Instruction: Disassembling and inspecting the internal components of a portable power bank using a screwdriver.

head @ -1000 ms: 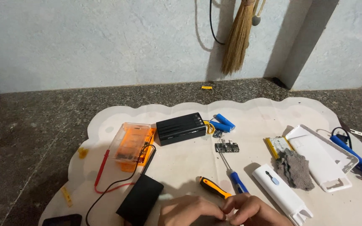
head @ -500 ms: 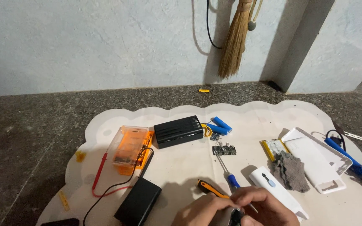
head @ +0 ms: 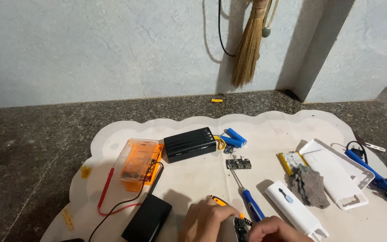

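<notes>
Head view looks down on a pale scalloped mat (head: 265, 130) spread over a dark speckled floor. At the bottom edge, the left hand (head: 204, 222) and right hand (head: 272, 229) meet over a small dark circuit board (head: 240, 227); the fingers of both curl in and seem to pinch its edges, though the frame cuts them off, so the grip is hard to judge. An orange-handled tool (head: 220, 201) lies touching the left hand, and a blue-handled screwdriver (head: 247, 197) lies just beside the right. A black box (head: 148, 219) sits left of the hands, a white oblong case (head: 295, 210) to the right. Farther up the mat lie an orange multimeter (head: 137, 163) with red and black leads, a black power bank (head: 190, 144), blue cylindrical cells (head: 234, 138), another small board (head: 238, 163), a grey rag (head: 309, 186) and a white tray (head: 337, 172). A broom (head: 249, 45) leans against the wall.
</notes>
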